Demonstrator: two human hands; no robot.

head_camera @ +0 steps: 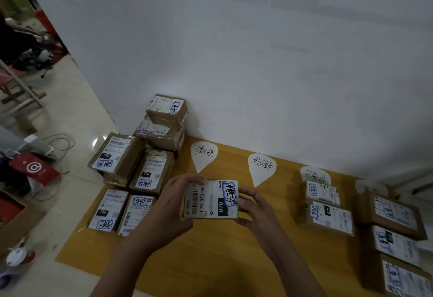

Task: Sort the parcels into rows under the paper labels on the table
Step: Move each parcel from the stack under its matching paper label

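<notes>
Both my hands hold one small cardboard parcel [210, 199] above the yellow table [210, 261], its white shipping label marked 070 facing up. My left hand [172, 205] grips its left edge; my right hand [254, 207] grips its right edge. Teardrop paper labels [203, 156] with handwriting lie along the table's far edge, a second [262, 167] to the right, a third [315, 175] partly covered. Two parcels [324, 205] lie in a row under the third label. Three more parcels [396, 238] run down the right edge under a barely visible fourth label [367, 186].
A pile of several unsorted parcels [140, 163] fills the table's left end, stacked against the white wall [234, 62]. Left of the table, the tiled floor holds a red bag [34, 167], cables and a cup [17, 258].
</notes>
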